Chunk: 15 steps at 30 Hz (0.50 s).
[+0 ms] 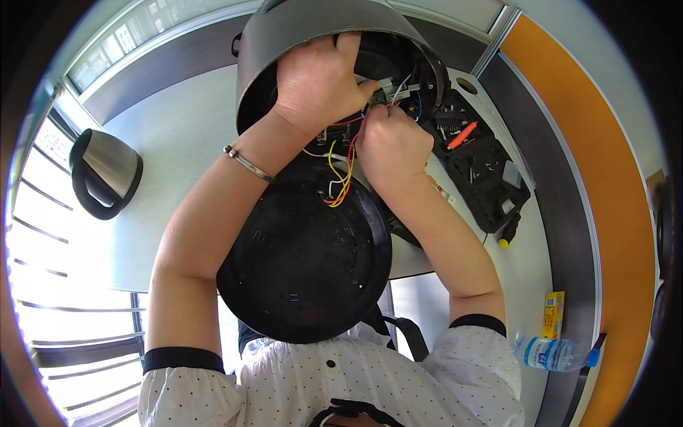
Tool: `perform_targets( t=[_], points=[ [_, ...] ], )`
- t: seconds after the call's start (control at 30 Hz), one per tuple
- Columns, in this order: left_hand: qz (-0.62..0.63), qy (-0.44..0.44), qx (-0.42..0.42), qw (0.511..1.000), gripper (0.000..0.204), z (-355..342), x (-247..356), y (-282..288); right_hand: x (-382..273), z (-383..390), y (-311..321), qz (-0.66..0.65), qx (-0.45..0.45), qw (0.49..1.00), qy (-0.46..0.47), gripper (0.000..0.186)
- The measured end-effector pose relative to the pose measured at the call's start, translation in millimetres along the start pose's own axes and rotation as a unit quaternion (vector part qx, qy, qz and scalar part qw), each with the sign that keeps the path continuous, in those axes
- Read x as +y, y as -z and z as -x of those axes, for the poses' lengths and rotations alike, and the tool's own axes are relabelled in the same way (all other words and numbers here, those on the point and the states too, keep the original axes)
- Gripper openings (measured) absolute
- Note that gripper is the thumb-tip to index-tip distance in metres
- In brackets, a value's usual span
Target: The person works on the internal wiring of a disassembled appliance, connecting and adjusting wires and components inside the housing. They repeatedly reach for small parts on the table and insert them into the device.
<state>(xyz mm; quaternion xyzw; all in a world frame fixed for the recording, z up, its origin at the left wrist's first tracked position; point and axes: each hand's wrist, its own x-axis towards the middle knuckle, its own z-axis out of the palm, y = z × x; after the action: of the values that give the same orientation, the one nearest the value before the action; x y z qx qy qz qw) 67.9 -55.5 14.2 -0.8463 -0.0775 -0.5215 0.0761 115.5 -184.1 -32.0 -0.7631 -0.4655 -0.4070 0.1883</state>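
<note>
A grey cylindrical appliance housing [320, 21] lies on its side with its open end toward me. My left hand [316, 82] reaches inside it, thumb tip against a small metal fitting [388, 89]; the other fingers are mostly hidden. Beside that thumb, my right hand [395, 139] is closed in a pinch at the wiring, and what lies between its fingertips is too small to make out. Yellow, red and white wires [341, 178] run down from the housing to a round black base cover [306, 263], which leans toward my body with its inner side up.
Right of the housing is an open black tool case [484, 188] with bits and an orange-handled tool [462, 135]. A yellow-ended screwdriver [509, 231] lies below it. A water bottle [555, 354] and yellow box [553, 313] are nearer. A steel kettle [105, 174] stands left.
</note>
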Motion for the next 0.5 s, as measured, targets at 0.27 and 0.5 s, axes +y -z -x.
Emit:
perform_targets(
  t=[0.27,0.5],
  points=[
    [-0.016,-0.004,0.023,1.0,0.062,0,1,0,-11,-13,6,-0.008,-0.031,0.998,-0.049,0.005],
    [-0.006,0.011,-0.01,1.0,0.06,0,1,2,-10,-12,0,-0.027,0.009,0.997,-0.068,0.01]
  ],
)
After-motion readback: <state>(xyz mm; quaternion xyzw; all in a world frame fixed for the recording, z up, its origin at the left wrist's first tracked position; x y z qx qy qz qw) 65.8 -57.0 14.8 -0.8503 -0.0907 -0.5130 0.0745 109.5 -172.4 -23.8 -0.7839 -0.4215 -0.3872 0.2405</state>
